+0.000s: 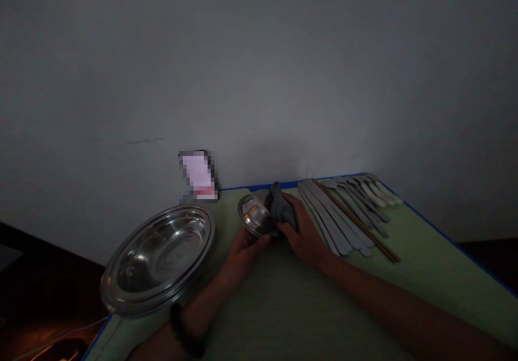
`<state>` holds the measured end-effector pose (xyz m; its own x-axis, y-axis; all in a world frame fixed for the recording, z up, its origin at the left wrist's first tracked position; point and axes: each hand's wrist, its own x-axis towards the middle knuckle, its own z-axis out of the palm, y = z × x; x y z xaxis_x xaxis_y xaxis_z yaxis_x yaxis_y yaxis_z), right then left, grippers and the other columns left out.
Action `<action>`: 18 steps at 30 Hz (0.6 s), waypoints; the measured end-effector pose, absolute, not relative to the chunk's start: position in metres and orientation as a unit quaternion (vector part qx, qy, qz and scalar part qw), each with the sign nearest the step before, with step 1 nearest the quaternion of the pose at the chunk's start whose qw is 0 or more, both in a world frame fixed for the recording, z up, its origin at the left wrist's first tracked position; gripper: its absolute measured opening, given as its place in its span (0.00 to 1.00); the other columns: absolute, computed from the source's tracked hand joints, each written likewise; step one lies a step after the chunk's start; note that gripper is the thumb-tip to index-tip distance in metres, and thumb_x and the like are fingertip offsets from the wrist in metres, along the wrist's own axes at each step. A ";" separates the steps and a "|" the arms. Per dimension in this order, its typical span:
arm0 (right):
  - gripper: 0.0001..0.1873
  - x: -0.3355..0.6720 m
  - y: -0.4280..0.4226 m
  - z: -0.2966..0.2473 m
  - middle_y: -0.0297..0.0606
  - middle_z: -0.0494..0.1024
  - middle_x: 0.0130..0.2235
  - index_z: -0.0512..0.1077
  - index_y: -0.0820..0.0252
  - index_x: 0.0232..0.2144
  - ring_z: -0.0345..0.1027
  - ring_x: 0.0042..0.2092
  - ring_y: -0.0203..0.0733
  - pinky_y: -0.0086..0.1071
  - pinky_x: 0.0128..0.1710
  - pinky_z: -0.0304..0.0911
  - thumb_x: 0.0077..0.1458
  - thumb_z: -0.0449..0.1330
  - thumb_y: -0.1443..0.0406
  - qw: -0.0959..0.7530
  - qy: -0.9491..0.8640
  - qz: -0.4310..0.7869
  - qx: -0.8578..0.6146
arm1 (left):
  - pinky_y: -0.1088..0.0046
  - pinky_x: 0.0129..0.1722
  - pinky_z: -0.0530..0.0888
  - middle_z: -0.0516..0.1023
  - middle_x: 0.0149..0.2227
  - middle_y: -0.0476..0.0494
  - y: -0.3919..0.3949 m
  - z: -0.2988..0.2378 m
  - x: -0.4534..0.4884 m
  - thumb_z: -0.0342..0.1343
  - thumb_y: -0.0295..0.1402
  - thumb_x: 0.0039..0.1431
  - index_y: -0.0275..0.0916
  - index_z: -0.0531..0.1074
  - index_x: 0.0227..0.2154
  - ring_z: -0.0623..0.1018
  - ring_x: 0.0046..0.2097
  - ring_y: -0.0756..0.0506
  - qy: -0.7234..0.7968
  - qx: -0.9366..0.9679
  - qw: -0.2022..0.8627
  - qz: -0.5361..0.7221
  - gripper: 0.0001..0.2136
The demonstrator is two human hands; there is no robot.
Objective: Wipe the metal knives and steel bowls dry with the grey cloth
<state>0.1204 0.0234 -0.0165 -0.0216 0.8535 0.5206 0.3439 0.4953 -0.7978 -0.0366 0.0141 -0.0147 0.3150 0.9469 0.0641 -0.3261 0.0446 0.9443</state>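
My left hand [243, 250] grips the lower rim of a small steel bowl [253, 213], which is tilted up on edge on the green table [283, 301]. My right hand [304, 231] is closed on a dark grey cloth [279, 204] and presses it against the bowl's right side. A dark band circles my left wrist.
A large steel basin [159, 256] sits at the table's left, overhanging the edge. A row of flat metal utensils [329, 218], wooden chopsticks [356, 220] and spoons [370, 191] lies to the right. A blurred card [198, 175] leans on the wall.
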 end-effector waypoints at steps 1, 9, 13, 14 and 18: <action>0.27 0.120 0.023 -0.017 0.48 0.59 0.57 0.55 0.61 0.55 0.53 0.59 0.47 0.47 0.61 0.48 0.52 0.52 0.65 0.540 -0.676 0.228 -0.447 | 0.59 0.52 0.68 0.75 0.49 0.39 0.014 -0.016 -0.037 0.62 0.33 0.49 0.38 0.69 0.47 0.73 0.52 0.37 0.327 0.510 0.625 0.493 0.20; 0.40 0.120 0.014 -0.013 0.47 0.45 0.64 0.43 0.54 0.62 0.39 0.65 0.52 0.54 0.62 0.43 0.53 0.57 0.57 0.509 -0.734 0.101 -0.437 | 0.60 0.62 0.51 0.68 0.57 0.40 0.001 -0.007 -0.037 0.55 0.27 0.54 0.40 0.67 0.51 0.61 0.61 0.39 0.372 0.683 0.450 0.439 0.20; 0.38 0.123 0.010 -0.006 0.43 0.47 0.62 0.47 0.49 0.60 0.38 0.65 0.55 0.56 0.61 0.43 0.51 0.59 0.57 0.512 -0.762 0.014 -0.395 | 0.59 0.58 0.59 0.74 0.49 0.38 -0.004 -0.004 -0.033 0.55 0.22 0.50 0.39 0.68 0.50 0.67 0.56 0.37 0.390 0.668 0.451 0.446 0.22; 0.36 0.124 0.010 -0.005 0.43 0.49 0.61 0.49 0.49 0.59 0.40 0.64 0.55 0.56 0.61 0.43 0.50 0.59 0.57 0.516 -0.766 0.001 -0.384 | 0.59 0.57 0.61 0.76 0.46 0.38 -0.005 -0.004 -0.033 0.56 0.20 0.48 0.39 0.68 0.49 0.70 0.54 0.36 0.391 0.658 0.461 0.450 0.23; 0.33 0.129 0.012 0.000 0.43 0.53 0.59 0.53 0.51 0.57 0.46 0.62 0.54 0.53 0.60 0.46 0.50 0.59 0.58 0.533 -0.763 0.012 -0.365 | 0.61 0.52 0.65 0.78 0.32 0.42 -0.004 -0.008 -0.034 0.58 0.17 0.42 0.39 0.72 0.42 0.74 0.47 0.35 0.378 0.588 0.532 0.477 0.21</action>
